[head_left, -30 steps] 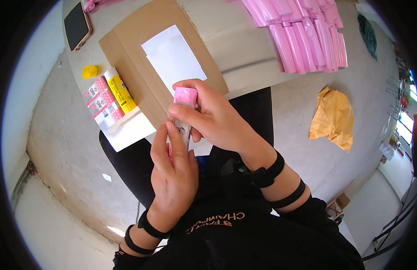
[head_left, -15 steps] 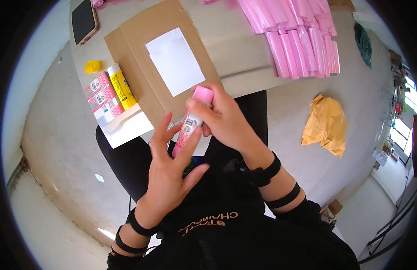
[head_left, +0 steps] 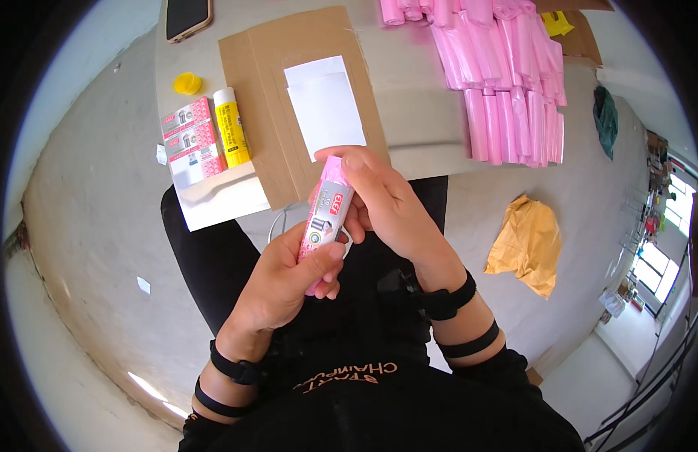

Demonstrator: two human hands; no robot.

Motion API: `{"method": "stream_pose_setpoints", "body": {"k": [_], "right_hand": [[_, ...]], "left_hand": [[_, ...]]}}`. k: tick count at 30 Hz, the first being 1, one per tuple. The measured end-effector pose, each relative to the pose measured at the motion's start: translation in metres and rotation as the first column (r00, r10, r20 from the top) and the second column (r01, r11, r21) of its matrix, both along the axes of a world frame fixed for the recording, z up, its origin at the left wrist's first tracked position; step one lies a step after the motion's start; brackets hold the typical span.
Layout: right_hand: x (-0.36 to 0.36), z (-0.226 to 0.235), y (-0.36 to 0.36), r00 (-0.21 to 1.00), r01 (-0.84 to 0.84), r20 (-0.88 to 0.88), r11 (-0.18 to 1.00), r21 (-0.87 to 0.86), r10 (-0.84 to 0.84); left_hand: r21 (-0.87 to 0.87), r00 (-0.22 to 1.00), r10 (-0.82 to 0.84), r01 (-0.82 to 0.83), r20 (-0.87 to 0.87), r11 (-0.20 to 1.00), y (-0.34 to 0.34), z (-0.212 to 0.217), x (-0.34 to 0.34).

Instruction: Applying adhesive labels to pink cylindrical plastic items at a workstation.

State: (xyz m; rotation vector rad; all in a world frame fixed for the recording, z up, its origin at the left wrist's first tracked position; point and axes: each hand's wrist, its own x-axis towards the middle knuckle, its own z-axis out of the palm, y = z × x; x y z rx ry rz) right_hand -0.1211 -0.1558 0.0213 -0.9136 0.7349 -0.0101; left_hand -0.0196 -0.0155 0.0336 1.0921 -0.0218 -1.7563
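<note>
Fingers of the left hand (head_left: 277, 279) have closed since the earlier frame, now wrapping the near end of the pink roll (head_left: 326, 215); the right hand (head_left: 390, 203) grasps its far end. The roll slants between them, far end rightward. Light, even pressure should keep its label (head_left: 333, 202) smooth. Farther off, white paper (head_left: 326, 113) lies on cardboard (head_left: 266, 113).

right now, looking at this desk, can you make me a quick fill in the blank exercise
1. The person's ____ hand grips the lower end of the labelled roll.
2. The tube with a white end has a mostly ____ body.
3. The paper on the brown cardboard sheet is ____.
4. From the wearer's view, the pile of pink rolls lies to the ____ of the cardboard sheet.

Missing words: left; yellow; white; right
</note>
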Motion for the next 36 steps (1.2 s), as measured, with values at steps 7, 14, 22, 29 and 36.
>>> {"method": "stream_pose_setpoints", "body": {"k": [7, 14, 22, 29, 36], "right_hand": [[0.003, -0.017, 0.015, 0.988, -0.022, 0.114, 0.818, -0.575, 0.106], [0.006, -0.007, -0.007, 0.995, -0.093, 0.039, 0.995, 0.047, 0.091], [0.005, 0.015, 0.026, 0.993, 0.097, 0.104, 0.921, -0.378, -0.062], [0.006, 0.020, 0.004, 0.995, 0.089, 0.075, 0.960, -0.264, -0.071], [0.012, 0.012, -0.003, 0.993, 0.118, 0.028, 0.968, -0.222, -0.115]], "left_hand": [[0.032, 0.996, 0.068, -0.066, -0.049, 0.997, 0.004, -0.001, -0.004], [0.001, 0.998, -0.016, 0.016, -0.057, 1.000, 0.014, 0.001, 0.004], [-0.002, 0.937, 0.067, -0.070, 0.344, 0.998, 0.012, 0.003, -0.010], [-0.100, 0.960, 0.125, -0.102, 0.250, 0.990, -0.005, 0.018, -0.008], [-0.046, 0.985, 0.122, -0.117, 0.124, 0.992, 0.005, 0.018, -0.003]]}}
